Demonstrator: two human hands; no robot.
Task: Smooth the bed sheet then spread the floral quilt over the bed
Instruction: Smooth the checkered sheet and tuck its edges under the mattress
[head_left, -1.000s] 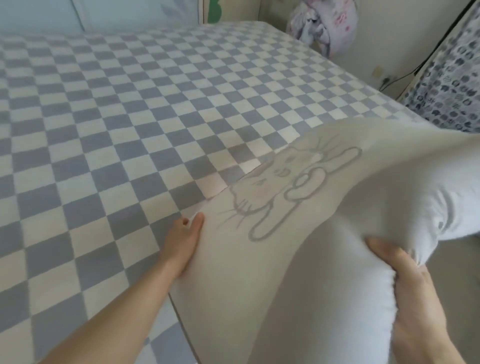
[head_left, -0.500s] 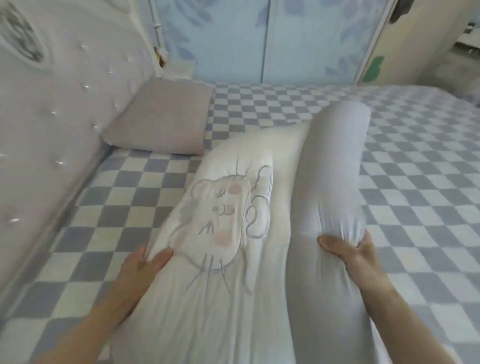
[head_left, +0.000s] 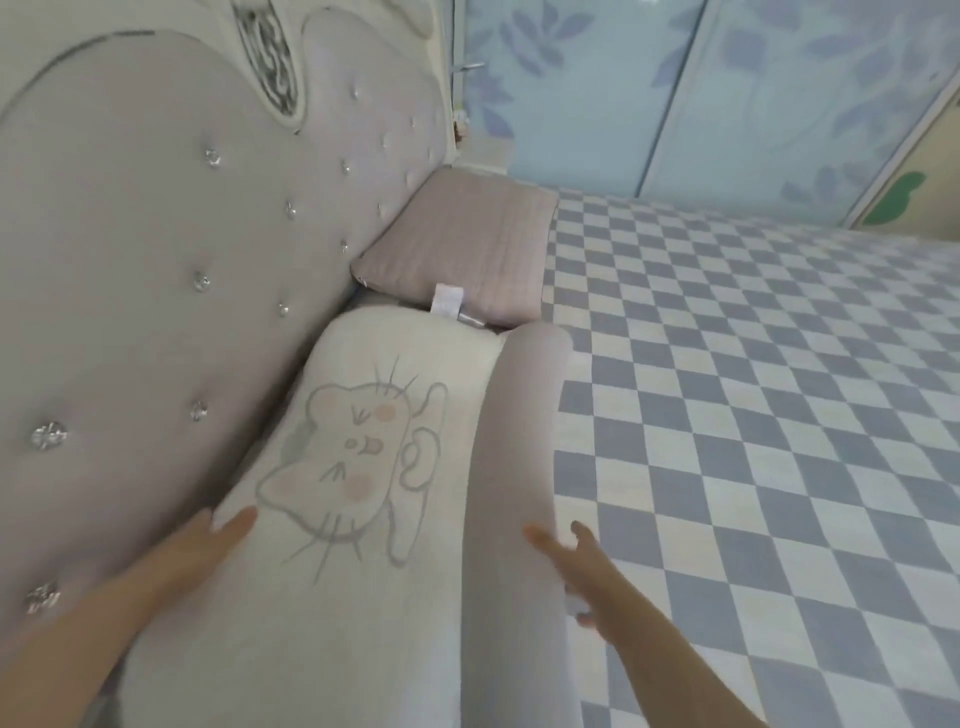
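Bed sheet: the blue-and-cream checked bed sheet (head_left: 727, 415) covers the mattress and lies flat across the right and far part of the view.
Floral quilt: not visible in this view.
White pillow: a long white pillow (head_left: 358, 467) with a drawn cat face lies on the sheet along the headboard, its rounded right edge rolled up like a bolster.
Left hand: the left hand (head_left: 208, 545) lies flat on the pillow's near left edge, fingers straight, gripping nothing.
Right hand: the right hand (head_left: 576, 566) is spread at the pillow's rolled right side, fingers loosely extended, holding nothing; whether it touches the fabric I cannot tell.
Pink pillow: a pink pillow (head_left: 462, 244) with a white tag lies just beyond the white one, against the headboard.
Headboard: the tufted grey headboard (head_left: 156, 234) with crystal buttons fills the left.
Wardrobe: pale blue doors (head_left: 623, 93) with a leaf pattern stand behind the bed.
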